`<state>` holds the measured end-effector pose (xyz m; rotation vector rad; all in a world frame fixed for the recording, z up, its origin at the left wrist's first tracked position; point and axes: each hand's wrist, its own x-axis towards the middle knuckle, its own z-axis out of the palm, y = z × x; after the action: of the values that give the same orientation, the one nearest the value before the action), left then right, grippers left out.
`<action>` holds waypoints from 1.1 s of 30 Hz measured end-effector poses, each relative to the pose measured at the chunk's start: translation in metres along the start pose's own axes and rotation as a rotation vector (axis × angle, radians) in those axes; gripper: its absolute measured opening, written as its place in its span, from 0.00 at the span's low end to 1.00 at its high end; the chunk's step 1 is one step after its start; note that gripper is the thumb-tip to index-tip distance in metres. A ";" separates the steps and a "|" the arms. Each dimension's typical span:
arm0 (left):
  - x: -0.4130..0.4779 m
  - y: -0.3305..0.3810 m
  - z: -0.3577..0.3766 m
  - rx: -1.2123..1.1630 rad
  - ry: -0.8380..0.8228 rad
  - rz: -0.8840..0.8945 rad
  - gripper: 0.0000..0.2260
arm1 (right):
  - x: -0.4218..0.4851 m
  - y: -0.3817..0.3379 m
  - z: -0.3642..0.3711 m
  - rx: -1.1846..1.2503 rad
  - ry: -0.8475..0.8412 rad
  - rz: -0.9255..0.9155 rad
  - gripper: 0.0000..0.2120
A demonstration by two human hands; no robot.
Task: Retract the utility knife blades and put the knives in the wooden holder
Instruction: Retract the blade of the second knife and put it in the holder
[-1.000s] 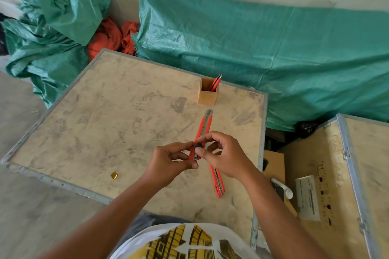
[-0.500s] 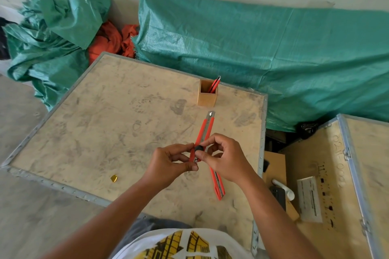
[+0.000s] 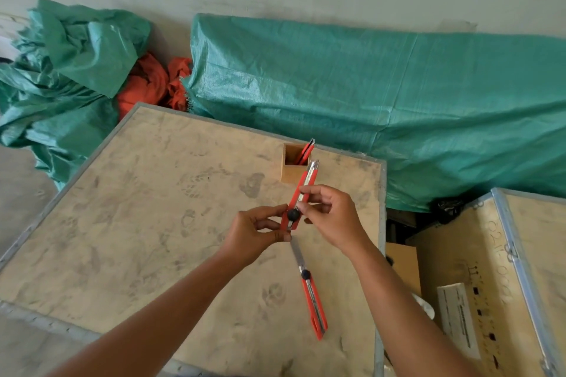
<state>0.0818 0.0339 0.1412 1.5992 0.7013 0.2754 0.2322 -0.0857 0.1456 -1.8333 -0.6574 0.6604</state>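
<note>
Two red utility knives are out on the dusty plywood crate top [image 3: 128, 223], and more stand in the wooden holder [image 3: 293, 169] beyond them. Nearest the person, at about five o'clock from the hands, the lying knife [image 3: 313, 303] rests flat on the board, its long axis running from five o'clock at the butt to eleven o'clock at the tip, with its bare blade drawn out and pointing up toward the left hand. Above it, the held knife [image 3: 301, 196] is lifted off the board between both hands, its long axis from seven o'clock to one o'clock, the metal nose aimed at the holder. The left hand [image 3: 255, 231] pinches its lower end between thumb and fingers, closed on the body just beside the black knob. The right hand [image 3: 332, 219] grips the same knife higher along the body, forefinger on the upper edge and thumb near the knob. Farther off, at twelve o'clock, the holder stands upright near the far edge of the crate, with red knife ends sticking out of its right corner. Behind that lies a green tarpaulin [image 3: 382, 107].
</note>
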 end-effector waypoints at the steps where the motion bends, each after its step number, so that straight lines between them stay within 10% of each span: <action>1: 0.015 0.004 0.000 0.017 -0.003 0.022 0.25 | 0.015 -0.001 -0.003 -0.014 0.026 -0.012 0.14; 15: 0.195 0.004 0.009 0.370 0.012 0.140 0.20 | 0.169 0.033 -0.001 -0.211 0.383 -0.109 0.14; 33: 0.219 -0.030 0.016 0.480 0.033 -0.069 0.26 | 0.160 0.068 0.014 -0.329 0.336 -0.259 0.17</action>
<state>0.2538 0.1488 0.0614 2.0216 0.8927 0.0835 0.3429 0.0140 0.0554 -2.0497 -0.7916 0.0693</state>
